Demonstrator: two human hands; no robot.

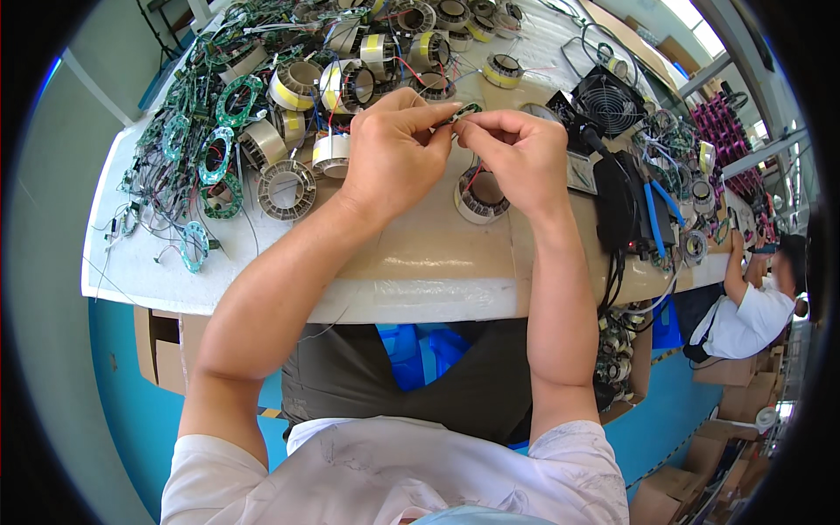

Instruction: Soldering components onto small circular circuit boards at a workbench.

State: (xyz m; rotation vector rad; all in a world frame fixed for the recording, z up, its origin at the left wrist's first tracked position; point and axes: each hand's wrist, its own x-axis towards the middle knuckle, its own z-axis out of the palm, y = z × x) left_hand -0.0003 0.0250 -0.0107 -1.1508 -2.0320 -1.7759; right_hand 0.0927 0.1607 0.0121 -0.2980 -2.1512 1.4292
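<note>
Above the table's middle, my left hand (395, 150) and my right hand (521, 159) meet fingertip to fingertip. Between them is a small green ring-shaped circuit board (466, 111), seen nearly edge-on, and both hands pinch it. My fingers cover most of the board, so I cannot tell whether a wire is also gripped. Just below, a motor stator (481, 196) with a pale outer band stands on the brown table covering, thin red and dark wires rising from it toward my fingers.
Left lies a tangled heap of green circuit boards (216, 156) and wires; several stators (286, 190) stand beside it. To the right are a black fan (608, 107), a black box (623, 203) and blue-handled pliers (654, 219). Another person (744, 311) works at far right.
</note>
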